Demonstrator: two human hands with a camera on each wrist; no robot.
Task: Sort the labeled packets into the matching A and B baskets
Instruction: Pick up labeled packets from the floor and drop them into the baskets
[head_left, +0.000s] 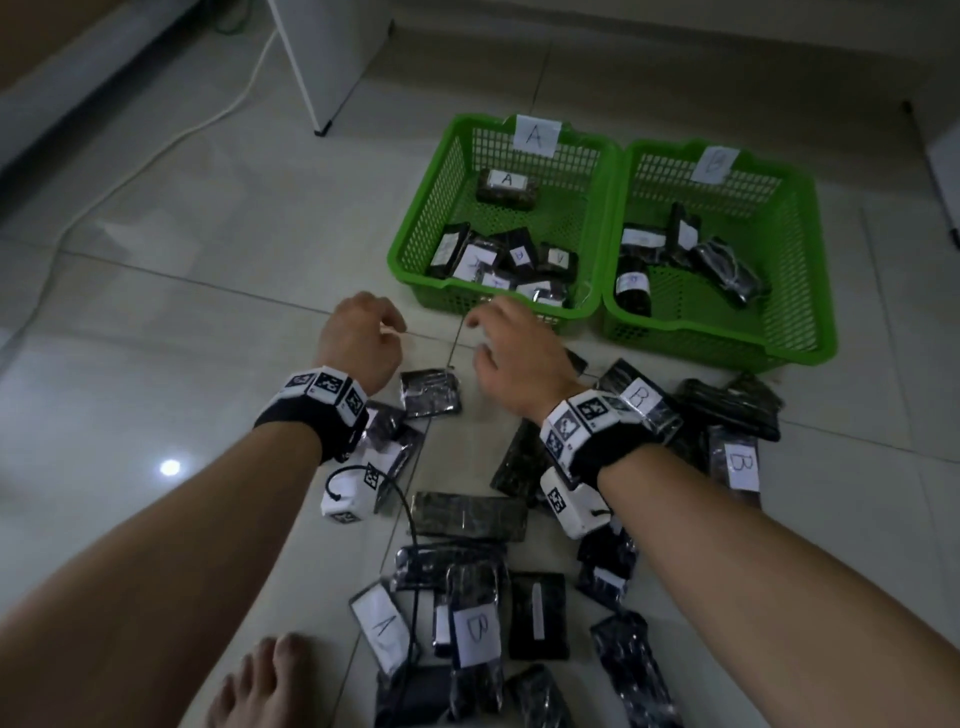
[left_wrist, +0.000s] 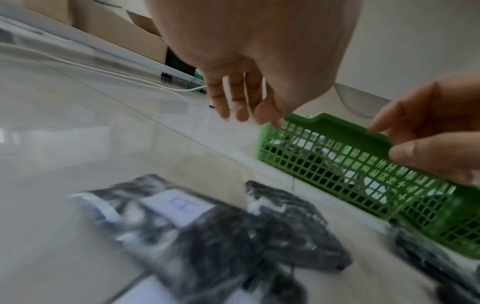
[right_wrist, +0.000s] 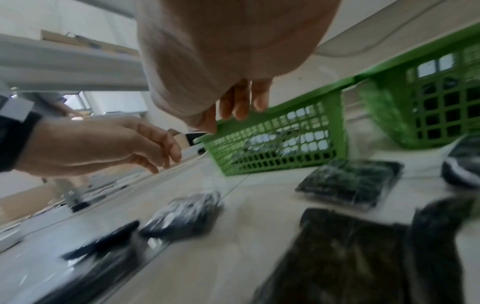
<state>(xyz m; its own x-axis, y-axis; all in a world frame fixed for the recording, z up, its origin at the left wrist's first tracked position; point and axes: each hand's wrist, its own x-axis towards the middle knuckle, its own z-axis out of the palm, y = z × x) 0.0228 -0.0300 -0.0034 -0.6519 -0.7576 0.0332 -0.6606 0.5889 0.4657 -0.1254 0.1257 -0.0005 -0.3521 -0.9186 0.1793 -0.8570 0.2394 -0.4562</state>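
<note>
Head view: left hand (head_left: 358, 343) and right hand (head_left: 519, 353) hover empty, fingers loosely curled, just near of basket A (head_left: 415, 234). Nearest packet (head_left: 430, 392) lies between and below them, slightly nearer the left.
Left wrist: fingers (left_wrist: 241, 98) relaxed, packets (left_wrist: 207, 222) underneath on floor.
Right wrist: fingers (right_wrist: 244, 100) slack, nothing held.

Motion blur smears the floor packets (right_wrist: 182, 216) in both wrist views.

A basket (head_left: 415, 234) left of B basket (head_left: 810, 270), packets (head_left: 470, 514) before them
</note>
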